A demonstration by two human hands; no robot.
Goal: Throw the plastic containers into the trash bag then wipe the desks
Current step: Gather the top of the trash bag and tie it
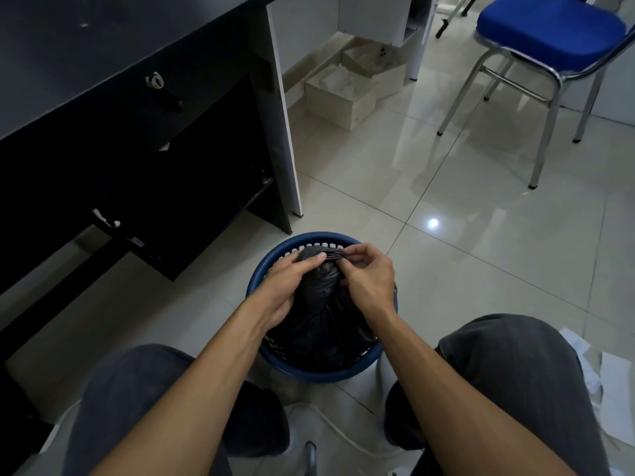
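Note:
A black trash bag [323, 314] sits bunched up inside a round blue basket [319, 372] on the tiled floor between my knees. My left hand [292, 283] grips the bag's left side near its gathered top. My right hand [367, 276] pinches the twisted neck of the bag at the top. What is inside the bag is hidden, and no plastic containers show.
A dark desk [103, 56] with an open underside stands at the left. A blue padded chair [549, 32] with metal legs is at the upper right. Beige boxes [340, 94] lie against the wall. White papers [604, 383] lie on the floor by my right knee.

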